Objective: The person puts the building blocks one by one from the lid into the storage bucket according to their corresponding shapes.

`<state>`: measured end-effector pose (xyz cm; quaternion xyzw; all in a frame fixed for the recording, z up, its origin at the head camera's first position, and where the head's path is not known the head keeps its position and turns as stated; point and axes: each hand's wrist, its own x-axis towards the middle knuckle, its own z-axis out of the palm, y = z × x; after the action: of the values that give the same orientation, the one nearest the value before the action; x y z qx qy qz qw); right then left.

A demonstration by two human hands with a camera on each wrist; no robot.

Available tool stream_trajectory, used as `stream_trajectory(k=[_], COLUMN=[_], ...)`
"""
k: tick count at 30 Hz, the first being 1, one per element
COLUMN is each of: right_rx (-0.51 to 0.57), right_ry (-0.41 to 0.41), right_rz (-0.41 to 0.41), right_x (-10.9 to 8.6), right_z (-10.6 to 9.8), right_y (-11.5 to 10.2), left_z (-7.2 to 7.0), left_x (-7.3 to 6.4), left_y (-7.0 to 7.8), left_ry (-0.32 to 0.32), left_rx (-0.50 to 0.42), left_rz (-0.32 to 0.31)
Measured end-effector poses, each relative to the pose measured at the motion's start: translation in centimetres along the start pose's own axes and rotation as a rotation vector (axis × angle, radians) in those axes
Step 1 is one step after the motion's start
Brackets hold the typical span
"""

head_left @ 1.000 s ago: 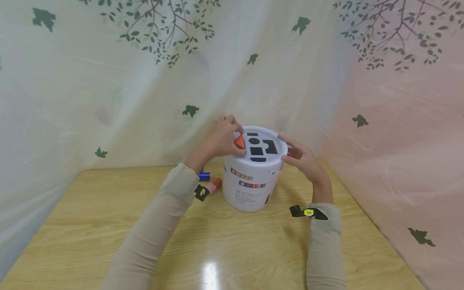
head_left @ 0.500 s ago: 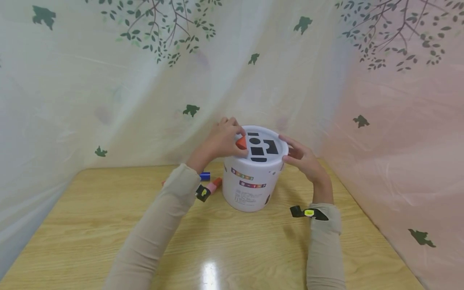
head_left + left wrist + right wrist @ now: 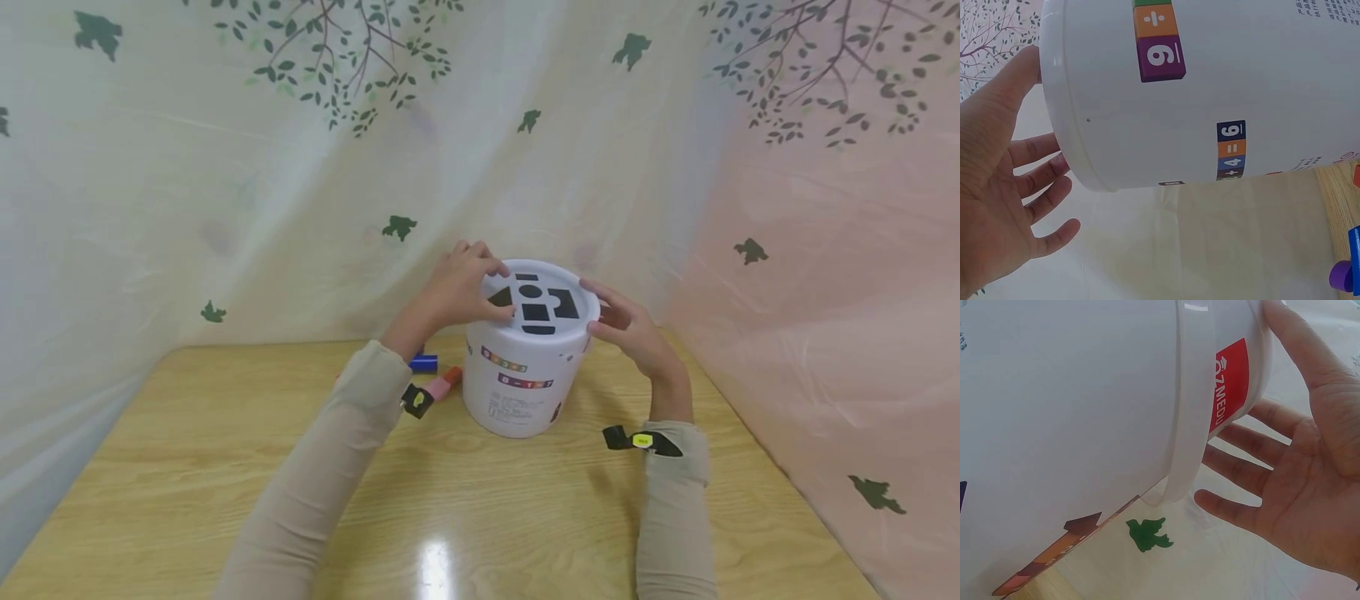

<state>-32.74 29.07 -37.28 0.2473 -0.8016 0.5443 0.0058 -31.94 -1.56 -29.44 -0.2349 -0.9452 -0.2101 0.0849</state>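
A white round bucket with printed number strips stands upright on the table; its lid has several black-looking cut-out holes. My left hand is at the lid's left rim, thumb and fingers apart around a triangular hole. Nothing shows between them. In the left wrist view, this hand has its thumb at the rim and its other fingers loosely bent. My right hand touches the rim on the right side. Seen from the right wrist, its extended fingers lie along the lid, beside a red label.
Left of the bucket, on the wooden table, lie a blue block and a pink and orange-red piece. The left wrist view also shows a purple round piece. A leaf-printed curtain hangs behind.
The orange-red block that my left hand pinched at the triangular hole has gone from view, and the hole now shows dark. Both hands have stayed at the lid.
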Motion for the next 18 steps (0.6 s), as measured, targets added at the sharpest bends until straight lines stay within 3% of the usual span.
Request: stream_trajectory(k=[10,18], right_rx=[-0.009,-0.005], right_ry=[0.005,0.013], right_rz=[0.002,0.002], right_x=[-0.2,-0.1], right_z=[-0.1,0.0], right_y=[0.0,-0.1], left_z=[-0.1,0.0], left_x=[-0.9,-2.4], left_y=[-1.1,-2.9], left_ry=[0.031,0.131], left_rx=[-0.01,-0.062], left_rz=[0.013,0.017])
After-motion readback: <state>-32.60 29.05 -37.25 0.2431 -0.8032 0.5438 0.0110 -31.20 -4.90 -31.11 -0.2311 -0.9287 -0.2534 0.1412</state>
